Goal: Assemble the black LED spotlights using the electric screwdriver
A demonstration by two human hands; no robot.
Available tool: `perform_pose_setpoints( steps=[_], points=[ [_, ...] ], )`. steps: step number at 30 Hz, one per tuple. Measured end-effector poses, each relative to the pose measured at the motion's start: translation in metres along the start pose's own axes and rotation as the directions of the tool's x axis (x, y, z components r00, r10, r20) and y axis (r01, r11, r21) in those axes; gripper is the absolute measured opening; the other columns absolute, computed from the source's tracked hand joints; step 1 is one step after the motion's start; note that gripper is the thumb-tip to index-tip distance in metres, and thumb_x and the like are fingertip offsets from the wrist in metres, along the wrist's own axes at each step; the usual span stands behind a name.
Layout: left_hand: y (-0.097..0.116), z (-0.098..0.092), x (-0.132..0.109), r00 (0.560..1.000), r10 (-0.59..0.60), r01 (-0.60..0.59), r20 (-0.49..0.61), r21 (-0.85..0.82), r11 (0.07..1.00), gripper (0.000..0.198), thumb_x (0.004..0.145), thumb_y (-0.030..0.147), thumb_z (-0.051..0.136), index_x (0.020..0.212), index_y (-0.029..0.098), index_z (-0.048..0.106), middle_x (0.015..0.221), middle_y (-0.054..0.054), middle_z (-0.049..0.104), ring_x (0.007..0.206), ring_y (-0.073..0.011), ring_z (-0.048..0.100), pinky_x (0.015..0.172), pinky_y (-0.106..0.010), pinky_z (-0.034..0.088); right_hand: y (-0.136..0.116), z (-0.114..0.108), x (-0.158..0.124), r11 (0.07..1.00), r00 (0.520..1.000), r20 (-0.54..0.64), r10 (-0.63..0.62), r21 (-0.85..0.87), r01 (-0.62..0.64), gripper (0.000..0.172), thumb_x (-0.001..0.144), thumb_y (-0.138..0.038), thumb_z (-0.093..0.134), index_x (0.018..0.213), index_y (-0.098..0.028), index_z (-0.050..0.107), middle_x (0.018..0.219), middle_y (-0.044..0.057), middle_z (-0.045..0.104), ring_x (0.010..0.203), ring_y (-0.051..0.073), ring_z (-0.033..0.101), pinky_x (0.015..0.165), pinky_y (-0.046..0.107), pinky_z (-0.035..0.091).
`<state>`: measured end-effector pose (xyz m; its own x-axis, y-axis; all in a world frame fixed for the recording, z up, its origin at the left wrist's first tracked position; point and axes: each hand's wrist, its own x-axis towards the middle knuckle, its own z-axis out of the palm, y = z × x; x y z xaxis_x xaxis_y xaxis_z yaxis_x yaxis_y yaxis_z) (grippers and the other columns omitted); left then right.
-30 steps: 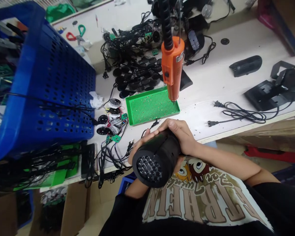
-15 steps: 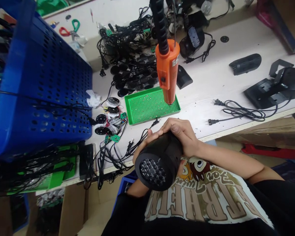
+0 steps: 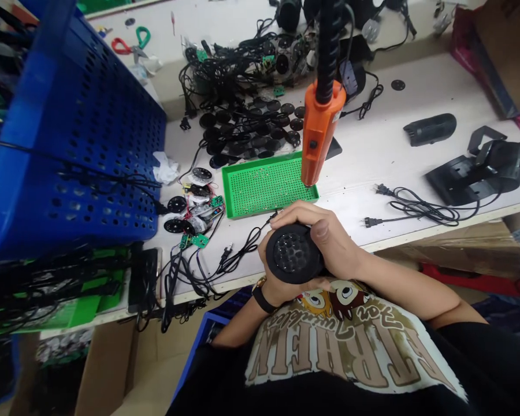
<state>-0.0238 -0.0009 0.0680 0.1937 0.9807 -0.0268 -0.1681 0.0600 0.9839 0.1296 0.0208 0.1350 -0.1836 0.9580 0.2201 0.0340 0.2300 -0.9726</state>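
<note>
Both of my hands grip a black stage light head [image 3: 295, 254] in front of my chest. Its round face, a cluster of small clear lenses in a black rim, is turned up toward me. My left hand [image 3: 274, 283], with a dark band on the wrist, wraps its left and lower side. My right hand [image 3: 335, 245] holds the right side, thumb along the rim and fingers across the back. Just beyond the hands, an orange electric screwdriver [image 3: 323, 133] hangs above the right end of a green tray [image 3: 227, 196] holding tiny screws.
A blue perforated crate [image 3: 112, 150] stands at left. Wired circuit boards [image 3: 199, 240] and black discs [image 3: 260, 130] lie near the tray. Tangled cables [image 3: 208, 81] fill the back. At right are a black half shell [image 3: 431, 128], a lamp base [image 3: 453, 179] and plug cords [image 3: 429, 208].
The light head has tipped so its lens face points more upward, and it has moved up and slightly right. My left wrist has come into view. The screwdriver appears farther right.
</note>
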Motion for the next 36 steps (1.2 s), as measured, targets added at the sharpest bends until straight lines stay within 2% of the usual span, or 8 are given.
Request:
perform_pose_setpoints(
  steps=[4,9,14,20,24,26,29,36],
  points=[
    [0.001,0.007,-0.001,0.964,0.264,-0.263,0.013,-0.032,0.964,0.092,0.053,0.035,0.104,0.129,0.033,0.052,0.117,-0.004,0.066,0.109,-0.0304,0.069,0.107,-0.054,0.052,0.004,0.002,-0.001,0.998,0.996,-0.089,0.009,0.061,-0.004,0.065,0.102,-0.073,0.033,0.101,-0.026,0.078,0.101,0.005,0.076,0.101,0.019,0.070,0.095,0.040,0.054],
    [-0.002,0.014,-0.004,0.969,0.242,-0.242,-0.044,-0.001,0.970,0.091,0.054,0.029,0.101,0.131,0.034,0.053,0.125,-0.004,0.065,0.118,-0.0333,0.067,0.109,-0.054,0.049,0.006,0.000,0.002,0.996,0.991,-0.115,0.062,0.075,-0.054,0.063,0.103,-0.069,0.037,0.093,-0.025,0.081,0.093,0.005,0.077,0.093,0.019,0.071,0.091,0.039,0.055],
    [-0.007,0.011,-0.003,0.942,0.337,-0.333,-0.001,0.146,0.932,0.092,0.063,0.032,0.098,0.139,0.031,0.047,0.132,-0.008,0.064,0.121,-0.0325,0.066,0.108,-0.051,0.049,0.011,-0.001,0.007,0.980,0.984,-0.105,0.145,0.156,-0.128,0.062,0.100,-0.070,0.045,0.084,-0.023,0.081,0.088,0.006,0.078,0.090,0.019,0.073,0.088,0.038,0.057],
    [0.011,0.007,0.024,0.995,0.066,-0.080,0.072,0.211,0.974,0.088,0.061,0.041,0.099,0.129,0.022,0.046,0.127,-0.015,0.066,0.121,-0.0369,0.065,0.100,-0.049,0.051,0.037,-0.015,0.007,0.890,0.918,-0.089,0.386,0.300,-0.344,0.080,0.089,-0.089,0.037,0.097,-0.022,0.080,0.100,0.008,0.080,0.101,0.023,0.075,0.096,0.042,0.059],
    [0.027,0.003,0.036,0.986,-0.036,0.015,0.165,0.125,0.992,0.077,0.065,0.038,0.098,0.118,0.024,0.042,0.119,-0.011,0.067,0.112,-0.0311,0.068,0.092,-0.042,0.054,0.044,-0.031,-0.001,0.872,0.934,0.097,0.344,0.336,-0.356,0.082,0.062,-0.074,0.086,0.127,-0.028,0.067,0.130,0.009,0.074,0.117,0.029,0.072,0.107,0.048,0.055],
    [0.027,0.002,0.035,0.980,-0.049,0.032,0.191,0.089,0.996,0.081,0.060,0.037,0.100,0.117,0.025,0.043,0.120,-0.010,0.065,0.108,-0.0295,0.069,0.087,-0.039,0.055,0.044,-0.036,-0.005,0.880,0.940,0.060,0.336,0.335,-0.336,0.086,0.057,-0.063,0.093,0.128,-0.028,0.063,0.134,0.010,0.073,0.120,0.032,0.071,0.108,0.051,0.054],
    [0.016,0.004,0.027,0.984,-0.053,0.050,0.172,0.017,0.999,0.088,0.059,0.038,0.101,0.126,0.027,0.045,0.131,-0.011,0.061,0.111,-0.0288,0.067,0.085,-0.037,0.056,0.046,-0.038,-0.010,0.888,0.942,-0.085,0.325,0.369,-0.273,0.077,0.063,-0.068,0.084,0.125,-0.029,0.059,0.138,0.012,0.070,0.128,0.036,0.067,0.105,0.054,0.056],
    [-0.001,0.012,0.010,0.999,-0.014,0.013,0.050,0.029,0.999,0.054,0.072,0.042,0.092,0.111,0.022,0.060,0.104,-0.005,0.069,0.094,-0.0220,0.067,0.080,-0.033,0.051,0.056,-0.030,-0.018,0.861,0.927,-0.163,0.338,0.450,-0.235,0.069,0.064,-0.066,0.081,0.117,-0.028,0.058,0.131,0.011,0.072,0.118,0.034,0.070,0.095,0.051,0.059]
  ],
)
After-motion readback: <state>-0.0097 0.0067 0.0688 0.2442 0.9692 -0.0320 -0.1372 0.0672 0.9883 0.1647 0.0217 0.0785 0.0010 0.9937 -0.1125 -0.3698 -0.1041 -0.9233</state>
